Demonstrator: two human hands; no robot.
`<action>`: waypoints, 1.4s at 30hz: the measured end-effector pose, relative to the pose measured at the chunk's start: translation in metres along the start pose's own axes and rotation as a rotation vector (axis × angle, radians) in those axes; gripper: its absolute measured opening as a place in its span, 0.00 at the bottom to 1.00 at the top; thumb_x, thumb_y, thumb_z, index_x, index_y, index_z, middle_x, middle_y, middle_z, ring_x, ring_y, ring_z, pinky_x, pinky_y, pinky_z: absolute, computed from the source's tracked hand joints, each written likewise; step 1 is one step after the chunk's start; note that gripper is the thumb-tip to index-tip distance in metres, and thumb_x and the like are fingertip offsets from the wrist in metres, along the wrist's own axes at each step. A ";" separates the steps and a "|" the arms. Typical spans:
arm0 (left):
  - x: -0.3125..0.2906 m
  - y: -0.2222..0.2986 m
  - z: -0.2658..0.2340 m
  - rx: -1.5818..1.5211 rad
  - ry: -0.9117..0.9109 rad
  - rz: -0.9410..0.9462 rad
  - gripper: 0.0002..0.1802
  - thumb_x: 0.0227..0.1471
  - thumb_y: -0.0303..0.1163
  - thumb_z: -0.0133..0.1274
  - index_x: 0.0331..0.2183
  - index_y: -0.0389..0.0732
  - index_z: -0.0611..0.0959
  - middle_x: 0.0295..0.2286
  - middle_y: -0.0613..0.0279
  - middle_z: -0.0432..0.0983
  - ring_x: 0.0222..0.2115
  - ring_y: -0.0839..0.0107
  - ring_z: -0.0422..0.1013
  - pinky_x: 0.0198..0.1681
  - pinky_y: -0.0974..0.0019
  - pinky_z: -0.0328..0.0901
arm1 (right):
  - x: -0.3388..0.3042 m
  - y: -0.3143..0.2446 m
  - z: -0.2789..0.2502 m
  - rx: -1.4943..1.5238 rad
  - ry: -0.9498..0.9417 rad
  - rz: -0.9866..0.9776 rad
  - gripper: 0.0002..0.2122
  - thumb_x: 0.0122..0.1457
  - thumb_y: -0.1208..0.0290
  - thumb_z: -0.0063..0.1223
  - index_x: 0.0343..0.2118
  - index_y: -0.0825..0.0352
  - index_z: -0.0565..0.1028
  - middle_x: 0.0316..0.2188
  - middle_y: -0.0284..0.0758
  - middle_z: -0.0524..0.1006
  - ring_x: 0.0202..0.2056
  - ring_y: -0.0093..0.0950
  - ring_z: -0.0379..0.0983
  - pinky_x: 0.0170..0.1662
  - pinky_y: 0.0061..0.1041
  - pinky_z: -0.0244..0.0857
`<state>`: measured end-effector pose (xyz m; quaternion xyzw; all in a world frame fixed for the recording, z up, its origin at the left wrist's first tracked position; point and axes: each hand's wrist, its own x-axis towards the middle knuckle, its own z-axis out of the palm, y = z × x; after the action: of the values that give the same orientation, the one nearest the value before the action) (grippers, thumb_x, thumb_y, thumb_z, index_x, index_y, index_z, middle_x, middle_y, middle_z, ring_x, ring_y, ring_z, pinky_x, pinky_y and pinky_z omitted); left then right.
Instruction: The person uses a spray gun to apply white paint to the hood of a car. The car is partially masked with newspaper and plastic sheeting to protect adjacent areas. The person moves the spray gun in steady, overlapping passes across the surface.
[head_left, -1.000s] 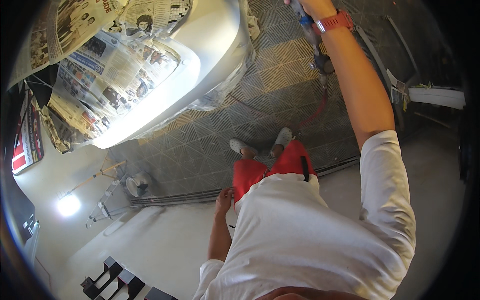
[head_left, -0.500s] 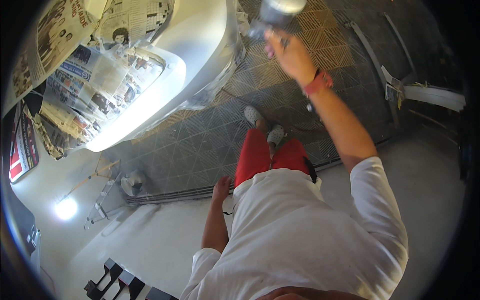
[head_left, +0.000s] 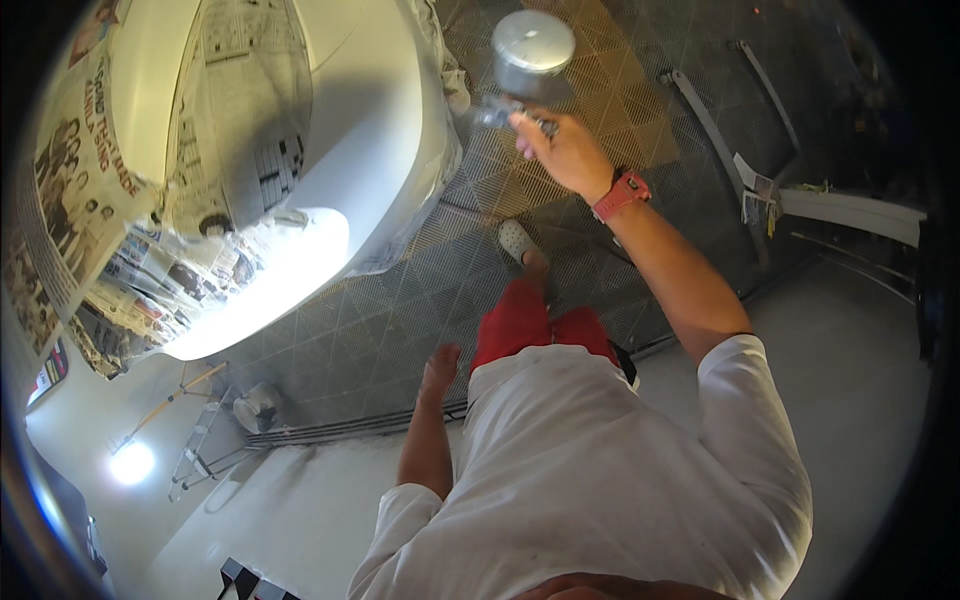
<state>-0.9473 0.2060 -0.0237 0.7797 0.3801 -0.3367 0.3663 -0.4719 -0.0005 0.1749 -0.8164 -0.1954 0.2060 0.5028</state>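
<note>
My right hand [head_left: 565, 150] is wrapped round the handle of a spray gun [head_left: 497, 112], with a round silver cup [head_left: 533, 55] on top. The gun's front end points left, toward a white car body panel [head_left: 385, 150], with a gap between them. Sheets of newspaper [head_left: 245, 120] mask parts of the car; clear film hangs along the panel's lower edge. Beside my red shorts hangs my left hand [head_left: 440, 368], away from the car. It is blurred, and its fingers do not show clearly.
A bright work light [head_left: 131, 463] on an orange stand and a stepladder [head_left: 197, 440] are at the left. A fan-like round object [head_left: 257, 408] stands by the wall. Long curved pale parts [head_left: 850, 212] lie at the right. Grated tiles [head_left: 350, 340] cover the floor.
My right hand and the spray gun have come slightly left and nearer, and the cup shows fully. The car appears shifted in view. My feet have changed position, as in a step.
</note>
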 end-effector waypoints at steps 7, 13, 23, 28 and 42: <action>0.040 0.099 -0.028 -0.072 0.052 -0.006 0.28 0.62 0.50 0.49 0.55 0.42 0.80 0.48 0.43 0.80 0.52 0.46 0.75 0.55 0.49 0.69 | 0.034 -0.009 -0.045 0.010 -0.024 -0.082 0.23 0.72 0.54 0.44 0.61 0.65 0.74 0.32 0.36 0.85 0.36 0.26 0.83 0.44 0.25 0.74; 0.044 0.181 -0.053 -0.218 0.066 -0.077 0.27 0.62 0.50 0.49 0.55 0.43 0.80 0.49 0.45 0.80 0.53 0.48 0.75 0.55 0.52 0.69 | 0.044 0.025 -0.043 0.234 -0.424 0.088 0.21 0.71 0.54 0.48 0.48 0.69 0.80 0.28 0.30 0.82 0.32 0.20 0.78 0.42 0.22 0.72; -0.002 0.216 0.069 -0.448 0.266 -0.404 0.27 0.63 0.50 0.51 0.53 0.40 0.81 0.46 0.45 0.81 0.50 0.52 0.77 0.54 0.55 0.69 | 0.271 0.027 -0.132 0.129 -0.336 -0.065 0.26 0.71 0.45 0.42 0.31 0.66 0.80 0.19 0.27 0.77 0.21 0.19 0.72 0.31 0.24 0.68; -0.033 0.289 0.160 -0.512 0.200 -0.437 0.25 0.63 0.48 0.53 0.52 0.40 0.82 0.47 0.46 0.82 0.50 0.53 0.77 0.52 0.56 0.70 | 0.416 0.034 -0.154 0.244 -0.079 -0.330 0.23 0.70 0.48 0.46 0.39 0.67 0.80 0.21 0.32 0.78 0.19 0.23 0.74 0.22 0.28 0.67; -0.016 0.467 0.152 -0.633 0.406 -0.436 0.24 0.65 0.45 0.53 0.54 0.39 0.80 0.48 0.46 0.81 0.49 0.55 0.78 0.52 0.58 0.71 | 0.300 0.005 -0.199 0.120 -0.812 -0.181 0.25 0.71 0.45 0.42 0.36 0.64 0.80 0.25 0.28 0.81 0.29 0.19 0.78 0.36 0.23 0.71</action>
<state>-0.6005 -0.1318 0.0598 0.5809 0.6846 -0.1130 0.4255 -0.1132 0.0079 0.2101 -0.6177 -0.4364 0.4768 0.4480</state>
